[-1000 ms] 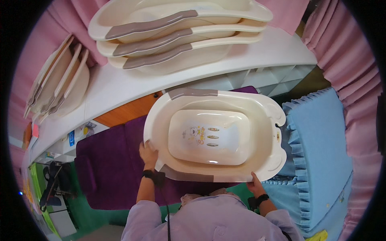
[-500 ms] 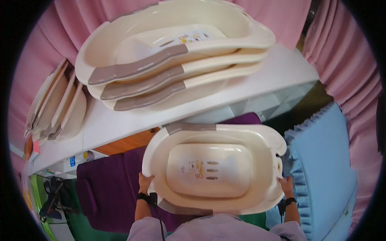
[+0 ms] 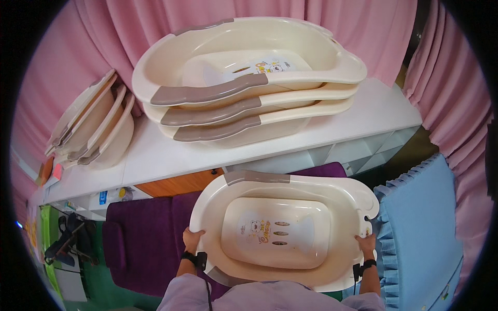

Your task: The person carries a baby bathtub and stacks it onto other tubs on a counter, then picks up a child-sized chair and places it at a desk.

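Between my hands is a cream baby bathtub [image 3: 342,207] with grey-brown grip panels on its long sides and a printed cartoon on its floor. My left hand [image 3: 193,240] grips the rim at its left end, thumb over the edge. At the right end my right hand [image 3: 366,244] holds the rim close to a small hole, thumb on the inside. The undersides of both hands' grips are hidden by the tub. Beyond it, a stack of matching bathtubs [image 3: 207,93] rests on the white counter [image 3: 207,155].
More nested tubs [image 3: 98,124] lean on edge at the counter's left. A purple padded seat [image 3: 140,249] lies below the counter, a blue ruffled bed [image 3: 420,228] to my right. Pink curtains [image 3: 363,31] hang behind. Dark shoes [image 3: 70,241] sit on a rack at the left.
The stack, counter and held tub all sit lower and further right in the picture, as the view has shifted. Both my hands keep their hold on the tub.
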{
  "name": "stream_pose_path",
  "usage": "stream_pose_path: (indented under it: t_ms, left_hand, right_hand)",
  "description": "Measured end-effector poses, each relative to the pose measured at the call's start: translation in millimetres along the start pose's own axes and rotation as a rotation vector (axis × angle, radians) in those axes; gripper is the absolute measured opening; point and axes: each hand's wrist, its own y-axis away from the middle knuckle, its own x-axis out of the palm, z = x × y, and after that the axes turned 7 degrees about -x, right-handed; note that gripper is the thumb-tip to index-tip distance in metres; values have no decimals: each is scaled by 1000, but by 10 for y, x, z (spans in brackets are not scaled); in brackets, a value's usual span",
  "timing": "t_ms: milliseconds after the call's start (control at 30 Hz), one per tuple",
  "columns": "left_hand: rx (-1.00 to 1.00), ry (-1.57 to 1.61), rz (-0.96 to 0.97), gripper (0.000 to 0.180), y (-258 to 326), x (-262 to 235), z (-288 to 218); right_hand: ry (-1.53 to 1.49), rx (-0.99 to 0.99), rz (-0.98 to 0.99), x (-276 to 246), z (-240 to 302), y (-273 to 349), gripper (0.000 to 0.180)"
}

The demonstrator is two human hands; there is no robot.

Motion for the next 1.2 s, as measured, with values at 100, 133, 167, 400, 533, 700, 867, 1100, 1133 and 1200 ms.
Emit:
stream_pose_path:
  t_ms: [100,133,167,400,533,700,867,1100,1133,1200]
  left_hand:
    - [27,172,-4,34,410,-310,-599]
    - [87,240,2,33,467,-472,-717]
    - [123,252,-11,33,460,-504,-695]
    - [120,500,82,33,997,-1247,-1771]
    - [149,595,135,32,1122,-1556,-1907]
    - [218,699,123,35,1404,-1976,-2353]
    - [345,724,163,41,1224,-2447,-3051]
    - [278,873,221,36,576,-2788,-4391]
    - [302,880,223,36,538,-2798,-4562]
    - [274,839,290,30,455,-2835,-4900]
  right_hand:
    - [-34,4,15,-360,517,148,91]
    - [-56,-36,-10,-539,416,203,86]
    - [-98,-88,-57,-579,388,103,82]
    - [-285,-268,-218,-1561,1355,-2,50]
    - [-421,-283,-183,-2186,2030,-108,49]
    - [-436,-387,-220,-2725,2469,-410,52]
    - [-505,-397,-157,-3056,3474,-801,54]
    - [-506,-567,45,-3073,5193,-1679,58]
    - [-502,-614,82,-3060,5326,-1947,58]
    - [-237,-657,9,-3025,5489,-2453,57]
